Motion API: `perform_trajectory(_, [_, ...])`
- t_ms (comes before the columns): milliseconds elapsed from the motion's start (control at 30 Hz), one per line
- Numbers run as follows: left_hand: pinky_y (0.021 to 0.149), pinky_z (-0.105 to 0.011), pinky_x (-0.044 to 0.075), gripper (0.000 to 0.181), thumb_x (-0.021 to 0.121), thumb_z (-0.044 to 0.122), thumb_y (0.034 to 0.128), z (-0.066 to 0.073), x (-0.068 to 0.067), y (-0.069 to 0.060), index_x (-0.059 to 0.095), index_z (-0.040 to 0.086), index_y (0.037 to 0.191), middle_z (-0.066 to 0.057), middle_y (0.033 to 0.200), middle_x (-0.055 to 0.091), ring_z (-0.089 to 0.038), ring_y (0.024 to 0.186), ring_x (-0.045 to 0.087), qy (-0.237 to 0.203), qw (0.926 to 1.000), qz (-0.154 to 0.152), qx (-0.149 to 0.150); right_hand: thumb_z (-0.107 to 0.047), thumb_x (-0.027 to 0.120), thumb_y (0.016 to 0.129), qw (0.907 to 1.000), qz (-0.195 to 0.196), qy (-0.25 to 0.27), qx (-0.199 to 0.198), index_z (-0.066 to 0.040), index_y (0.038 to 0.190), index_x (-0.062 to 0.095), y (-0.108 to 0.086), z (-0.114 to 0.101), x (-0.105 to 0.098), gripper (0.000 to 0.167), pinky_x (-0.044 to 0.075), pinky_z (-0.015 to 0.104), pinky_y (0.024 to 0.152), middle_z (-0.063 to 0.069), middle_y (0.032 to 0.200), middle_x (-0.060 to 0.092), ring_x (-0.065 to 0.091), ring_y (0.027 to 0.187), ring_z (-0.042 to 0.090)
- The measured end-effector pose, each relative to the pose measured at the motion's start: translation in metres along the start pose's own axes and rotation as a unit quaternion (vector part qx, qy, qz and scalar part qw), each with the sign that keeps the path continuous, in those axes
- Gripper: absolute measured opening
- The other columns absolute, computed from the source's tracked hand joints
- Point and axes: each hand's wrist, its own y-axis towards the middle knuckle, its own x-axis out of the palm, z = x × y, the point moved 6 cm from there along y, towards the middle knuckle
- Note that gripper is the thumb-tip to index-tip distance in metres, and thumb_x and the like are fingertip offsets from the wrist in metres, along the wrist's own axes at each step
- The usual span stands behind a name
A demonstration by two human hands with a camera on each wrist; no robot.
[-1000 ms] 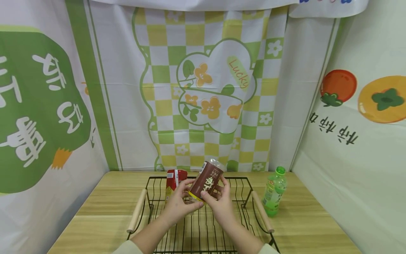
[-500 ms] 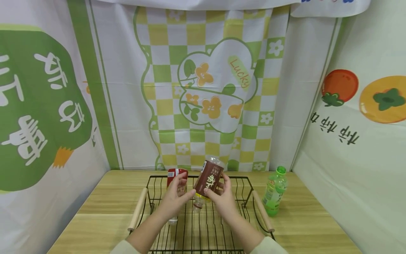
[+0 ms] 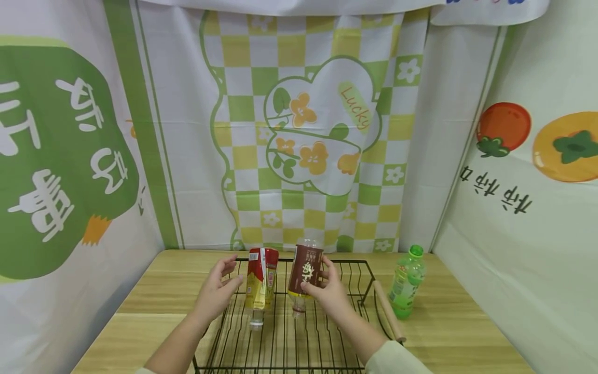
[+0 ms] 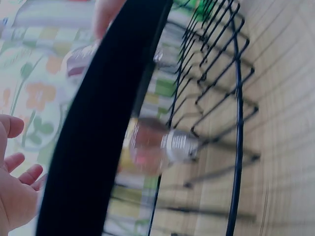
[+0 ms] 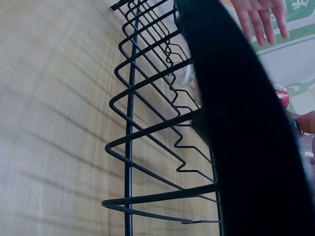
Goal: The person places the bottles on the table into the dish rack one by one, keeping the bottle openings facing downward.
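Left hand (image 3: 216, 289), fingers wide and holding nothing, has drawn away left past the red bottle (image 3: 261, 280); right fingers alone now grip the brown bottle (image 3: 306, 267), neck down, lower centre, leaving its control to the right hand (image 3: 330, 292)

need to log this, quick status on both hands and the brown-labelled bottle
Right hand gripping brown-labelled bottle, neck down at wire rack. Left hand holding nothing, beside red-and-yellow bottle. Nothing plainly in the way.
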Motion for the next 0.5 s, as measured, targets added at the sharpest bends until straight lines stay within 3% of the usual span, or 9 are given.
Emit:
perform_trajectory(233, [0.117,-0.060,0.026,0.055,0.054,0.017,0.0998,-0.025,-0.030,-0.003,0.033,-0.001,0.148,-0.028,0.152,0.032,-0.046,0.143,0.028,0.053,0.9979,-0.011,-0.034,-0.009,0.075,0.082,0.9998,-0.013,-0.012,0.010,-0.007,0.156,0.014,0.001,0.007,0.002,0.096,0.057,0.048,0.088,0.032,0.136,0.044,0.057,0.116,0.046])
perform_trajectory(367, [0.114,-0.065,0.026,0.063,0.052,0.016,0.0991,-0.043,-0.034,-0.007,0.024,-0.001,0.153,-0.031,0.156,0.025,-0.050,0.144,0.022,0.095,0.9922,-0.031,-0.074,-0.007,0.075,0.081,0.9996,-0.020,-0.018,0.006,-0.005,0.155,0.016,0.001,0.010,0.004,0.095,0.057,0.049,0.088,0.033,0.134,0.045,0.056,0.116,0.049])
perform_trajectory(500, [0.114,-0.065,0.024,0.069,0.048,0.016,0.0990,-0.057,-0.033,-0.011,0.012,-0.001,0.156,-0.031,0.159,0.016,-0.050,0.145,0.018,0.101,0.9883,-0.049,-0.104,-0.006,0.074,0.082,0.9993,-0.028,-0.022,0.004,-0.004,0.154,0.017,0.001,0.013,0.006,0.093,0.057,0.050,0.088,0.033,0.134,0.047,0.056,0.117,0.050])
